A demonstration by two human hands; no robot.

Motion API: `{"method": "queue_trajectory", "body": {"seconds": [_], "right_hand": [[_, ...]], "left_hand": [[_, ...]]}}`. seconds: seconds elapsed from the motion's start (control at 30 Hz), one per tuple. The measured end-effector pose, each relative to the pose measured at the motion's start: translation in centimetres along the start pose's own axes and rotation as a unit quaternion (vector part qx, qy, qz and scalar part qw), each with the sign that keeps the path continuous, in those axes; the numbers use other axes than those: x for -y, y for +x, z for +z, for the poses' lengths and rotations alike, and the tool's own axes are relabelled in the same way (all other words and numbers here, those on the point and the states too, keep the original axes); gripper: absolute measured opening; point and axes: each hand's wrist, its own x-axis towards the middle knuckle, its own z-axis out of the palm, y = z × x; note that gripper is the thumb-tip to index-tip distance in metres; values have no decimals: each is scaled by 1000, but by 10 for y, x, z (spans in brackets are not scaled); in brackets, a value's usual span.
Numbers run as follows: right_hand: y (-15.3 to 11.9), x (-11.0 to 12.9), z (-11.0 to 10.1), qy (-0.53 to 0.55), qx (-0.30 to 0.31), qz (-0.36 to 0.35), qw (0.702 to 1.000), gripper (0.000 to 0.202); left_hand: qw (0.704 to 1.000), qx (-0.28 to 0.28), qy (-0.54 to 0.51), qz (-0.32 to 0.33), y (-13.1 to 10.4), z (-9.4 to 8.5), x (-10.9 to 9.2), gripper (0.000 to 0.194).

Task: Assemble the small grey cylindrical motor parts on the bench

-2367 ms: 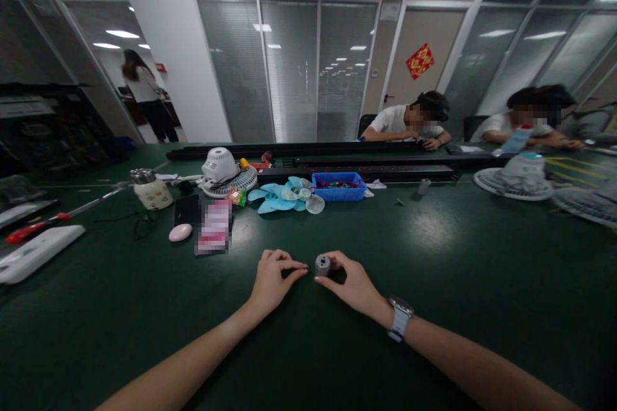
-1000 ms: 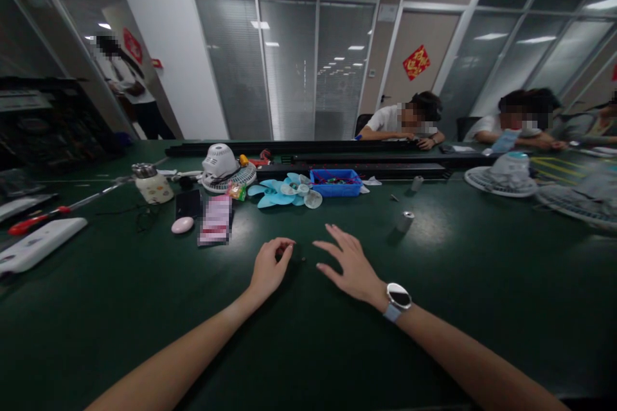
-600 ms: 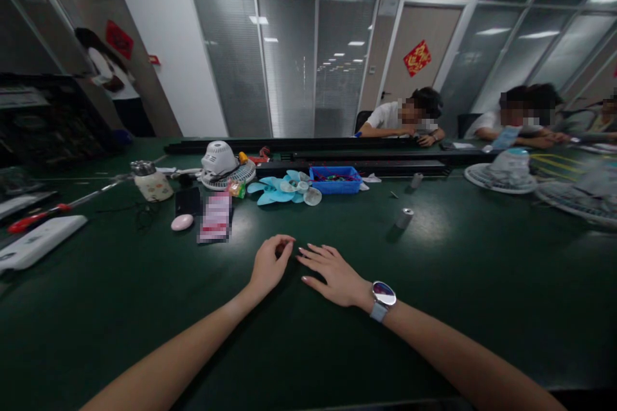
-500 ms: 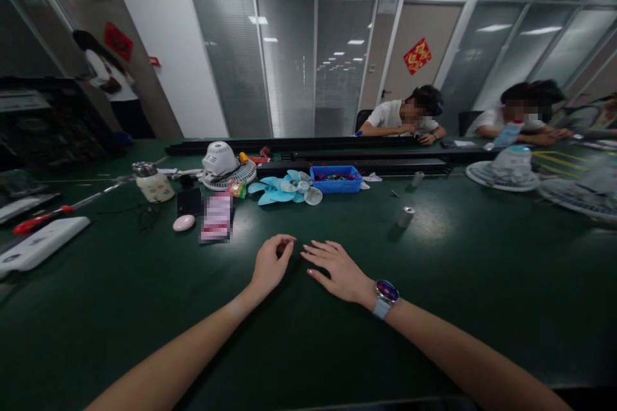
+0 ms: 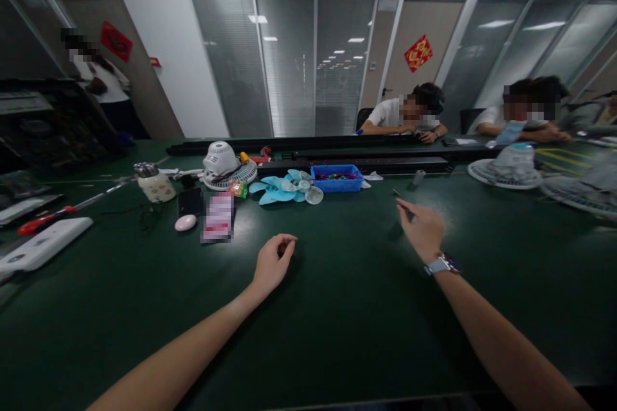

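My left hand (image 5: 274, 262) rests on the green table, its fingers curled in a loose ring and the thumb close to the fingertips. I see nothing held in it. Farther out and to the right, my right hand (image 5: 421, 228), a watch on its wrist, is closed with the fingers bent inward. What lies inside its grip is hidden; the spot where a small metal cylinder stood is now covered by this hand. Just beyond the fingertips lies a thin small piece (image 5: 396, 192). A second metal cylinder (image 5: 418, 177) stands a little farther back.
Ahead lie blue fan blades (image 5: 282, 187), a blue bin (image 5: 336, 178) of small parts and a white fan base (image 5: 222, 164). A phone (image 5: 218, 217), a pink oval object (image 5: 186, 223) and a jar (image 5: 157, 185) are left. Long black bars (image 5: 366, 164) cross behind. Several people are beyond.
My right hand has moved right and forward from beside the left hand, and its spread fingers have closed in. It now covers the nearer cylinder's place. My left hand has stayed put.
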Motion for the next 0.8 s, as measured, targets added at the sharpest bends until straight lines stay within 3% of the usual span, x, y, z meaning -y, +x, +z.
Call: {"method": "queue_trajectory", "body": {"seconds": [0.13, 0.3, 0.8], "right_hand": [[4, -26, 0, -9, 2, 80, 997, 34], [2, -35, 9, 37, 42, 148, 987, 34], [8, -39, 16, 50, 36, 151, 987, 28]], "left_hand": [[1000, 4, 2, 1, 0, 0, 0, 25], [1000, 0, -1, -7, 1, 0, -4, 25], [1000, 8, 0, -11, 0, 0, -2, 25]]}}
